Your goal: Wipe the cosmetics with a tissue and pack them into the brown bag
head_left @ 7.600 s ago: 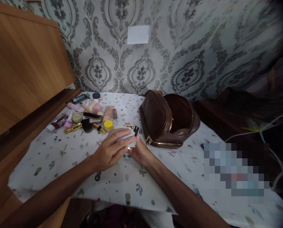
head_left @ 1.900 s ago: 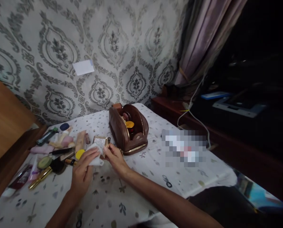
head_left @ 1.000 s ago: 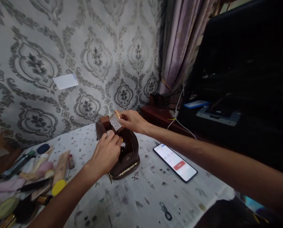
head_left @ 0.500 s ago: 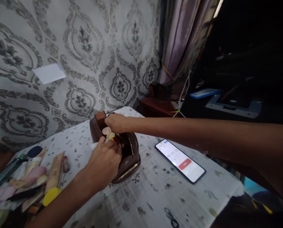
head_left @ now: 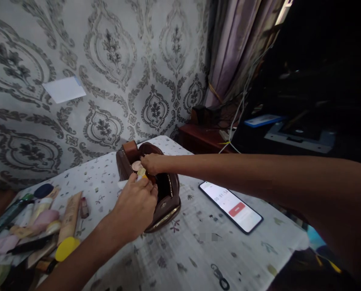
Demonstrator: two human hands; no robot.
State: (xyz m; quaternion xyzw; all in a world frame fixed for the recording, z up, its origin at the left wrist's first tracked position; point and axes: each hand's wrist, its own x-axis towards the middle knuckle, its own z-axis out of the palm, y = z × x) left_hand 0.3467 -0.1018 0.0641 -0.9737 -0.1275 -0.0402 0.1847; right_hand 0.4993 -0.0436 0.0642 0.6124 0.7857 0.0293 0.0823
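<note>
A brown zip bag lies unzipped on the table, its mouth gaping. My left hand is closed over the bag's near left edge, fingers curled inward. My right hand dips into the far part of the opening with its fingers bent; whatever they hold is hidden. Between the hands, a round pale pink item and a small yellow-topped item show inside the bag. A bit of something white pokes out beside my left thumb.
Left of the bag lies a pile of cosmetics: a beige tube, a green tube, a yellow round lid and a small lipstick-like tube. A phone showing a running timer lies to the right, beneath my right forearm.
My right hand has shifted slightly right and lower, deeper in the bag's mouth, uncovering the bag's far flap. My left hand keeps its place on the bag.
</note>
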